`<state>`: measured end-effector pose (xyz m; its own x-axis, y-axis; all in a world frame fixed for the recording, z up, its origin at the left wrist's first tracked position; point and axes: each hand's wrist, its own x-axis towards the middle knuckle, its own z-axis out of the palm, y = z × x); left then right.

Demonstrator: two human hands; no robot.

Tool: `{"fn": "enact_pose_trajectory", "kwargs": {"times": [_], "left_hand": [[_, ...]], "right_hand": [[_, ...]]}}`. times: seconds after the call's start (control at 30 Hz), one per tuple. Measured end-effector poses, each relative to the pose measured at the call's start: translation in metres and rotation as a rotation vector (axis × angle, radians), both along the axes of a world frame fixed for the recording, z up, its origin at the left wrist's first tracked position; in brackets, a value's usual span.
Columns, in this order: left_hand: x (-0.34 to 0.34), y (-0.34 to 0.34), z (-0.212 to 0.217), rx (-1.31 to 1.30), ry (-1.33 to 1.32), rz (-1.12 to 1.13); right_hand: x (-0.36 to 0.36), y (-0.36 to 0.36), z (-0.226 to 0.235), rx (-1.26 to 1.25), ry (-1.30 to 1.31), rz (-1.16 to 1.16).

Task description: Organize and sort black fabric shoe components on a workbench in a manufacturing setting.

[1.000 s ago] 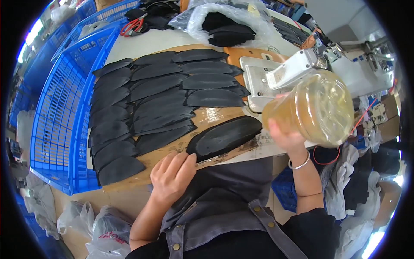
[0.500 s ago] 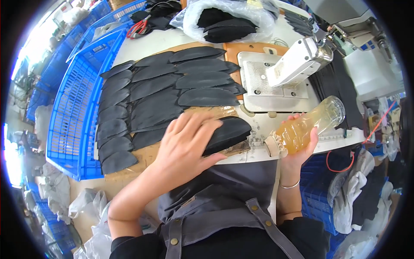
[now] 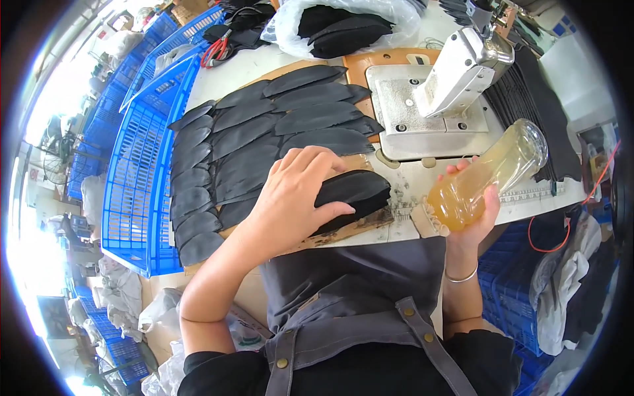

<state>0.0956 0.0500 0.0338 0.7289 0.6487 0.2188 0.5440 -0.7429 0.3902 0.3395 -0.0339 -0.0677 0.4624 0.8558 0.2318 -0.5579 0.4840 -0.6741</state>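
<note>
My left hand (image 3: 294,191) lies over the left end of a small stack of black leaf-shaped pieces (image 3: 360,191). Its thumb rests on top, apart from the bent fingers along the far side; the fingers' undersides are hidden. In my right hand (image 3: 485,214) is a tilted clear bottle (image 3: 495,171) holding yellowish liquid, gripped around its wide part. A pale wrapped tip (image 3: 426,219) at its lower left points toward the stack, apart from it. More black leaf-shaped pieces (image 3: 244,132) lie in overlapping rows on a brown board beyond my left hand.
A white sewing-type machine head (image 3: 456,72) rises behind the bottle. Blue plastic crates (image 3: 135,218) stand left of the table. At the back are red-handled scissors (image 3: 216,51) and a clear bag (image 3: 284,30) of black pieces. Dark strips (image 3: 528,99) hang at the right.
My left thumb has moved from the stack's near edge onto its top. The bottle stays in my right hand, tilted much the same. The whole view has shifted slightly.
</note>
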Motion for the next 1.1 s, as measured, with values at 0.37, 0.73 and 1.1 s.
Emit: {"fn": "enact_pose_trajectory", "kwargs": {"times": [0.37,0.73,1.1], "left_hand": [[-0.009,0.003,-0.011,-0.093,-0.216,0.032],[-0.049,0.006,-0.024,-0.186,-0.723,0.285],[-0.204,-0.033,0.002,0.847,-0.220,0.675]], "right_hand": [[-0.054,0.007,0.034,0.144,0.153,0.658],[-0.063,0.003,0.033,0.137,-0.032,0.494],[-0.058,0.007,0.032,0.082,-0.081,0.469]]}}
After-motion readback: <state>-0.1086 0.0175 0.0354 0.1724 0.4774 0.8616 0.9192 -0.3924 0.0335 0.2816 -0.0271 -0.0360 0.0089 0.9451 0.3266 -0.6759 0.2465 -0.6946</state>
